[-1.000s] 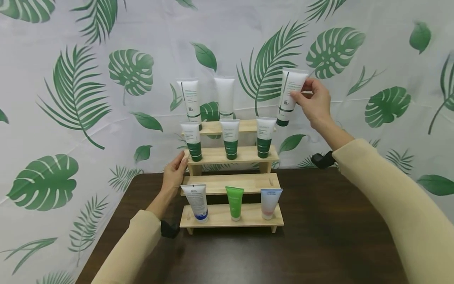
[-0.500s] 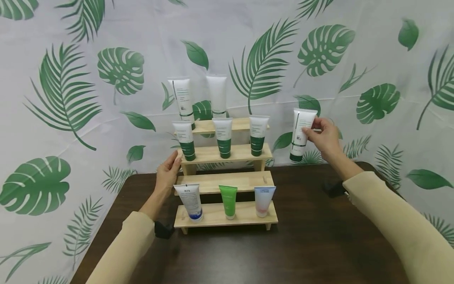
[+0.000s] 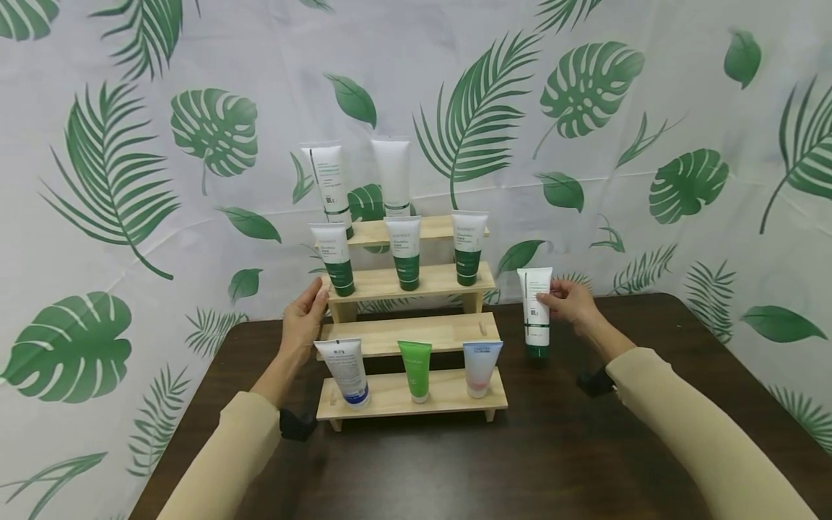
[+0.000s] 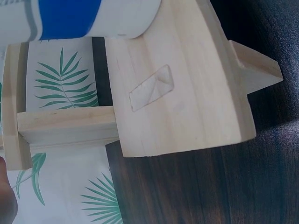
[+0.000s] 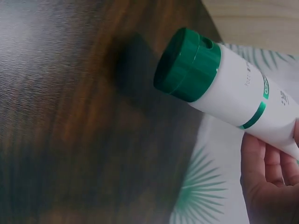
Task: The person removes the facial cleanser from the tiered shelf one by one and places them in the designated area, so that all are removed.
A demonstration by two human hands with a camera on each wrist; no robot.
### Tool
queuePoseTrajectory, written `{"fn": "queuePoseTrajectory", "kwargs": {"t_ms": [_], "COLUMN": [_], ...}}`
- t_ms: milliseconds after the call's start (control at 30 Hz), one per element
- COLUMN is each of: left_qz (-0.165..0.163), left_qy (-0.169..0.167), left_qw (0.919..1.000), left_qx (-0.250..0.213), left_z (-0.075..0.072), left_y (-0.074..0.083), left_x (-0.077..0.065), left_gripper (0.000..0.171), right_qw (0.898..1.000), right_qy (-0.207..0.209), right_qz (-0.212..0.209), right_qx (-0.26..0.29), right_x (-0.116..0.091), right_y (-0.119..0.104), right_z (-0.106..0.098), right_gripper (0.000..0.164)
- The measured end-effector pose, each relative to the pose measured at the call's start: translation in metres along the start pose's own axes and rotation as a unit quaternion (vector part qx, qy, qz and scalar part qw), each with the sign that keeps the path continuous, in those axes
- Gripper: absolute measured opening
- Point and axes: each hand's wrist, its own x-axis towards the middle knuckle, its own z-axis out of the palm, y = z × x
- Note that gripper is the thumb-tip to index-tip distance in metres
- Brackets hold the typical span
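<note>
My right hand (image 3: 573, 307) pinches a white squeeze tube (image 3: 536, 307) by its upper right side, just right of the wooden tiered shelf (image 3: 416, 334). The tube hangs upright, its green cap (image 5: 189, 65) pointing down close over the dark table. Thumb and fingers lie on opposite sides of the tube in the right wrist view. My left hand (image 3: 300, 318) grips the left end of the shelf's second tier from the top. Only a bit of that hand (image 4: 7, 198) shows at the edge of the left wrist view.
Two tall white tubes (image 3: 330, 180) stand on the top tier, left and middle. Below them are three white-and-green tubes (image 3: 406, 253). The lowest tier bears a white-and-blue tube (image 3: 347, 372), a green tube (image 3: 417, 368) and a pale blue-pink tube (image 3: 481, 368). A leaf-print cloth (image 3: 260, 159) hangs behind.
My right hand has lowered the white tube from beside the top tier, out to the right and down near the table. My left hand keeps its grip on the shelf. The head view has shifted slightly.
</note>
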Motion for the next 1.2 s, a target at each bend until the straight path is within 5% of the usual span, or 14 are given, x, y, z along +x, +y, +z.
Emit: {"fn": "queuePoseTrajectory", "kwargs": {"t_ms": [533, 1200], "left_qz": [-0.003, -0.004], "left_qy": [0.009, 0.002], "left_qw": [0.9999, 0.9996], "left_qx": [-0.009, -0.027], "left_z": [0.000, 0.001], "left_y": [-0.004, -0.004], "left_x": [0.003, 0.004], "left_gripper": [0.048, 0.048], "right_qw": [0.997, 0.993], "right_qy": [-0.046, -0.038], "right_qz": [0.065, 0.108], "right_qx": [-0.014, 0.003], "right_x": [0.009, 0.024], "right_y": [0.028, 0.044], "right_z": [0.015, 0.024], "right_gripper": [0.053, 0.054]}}
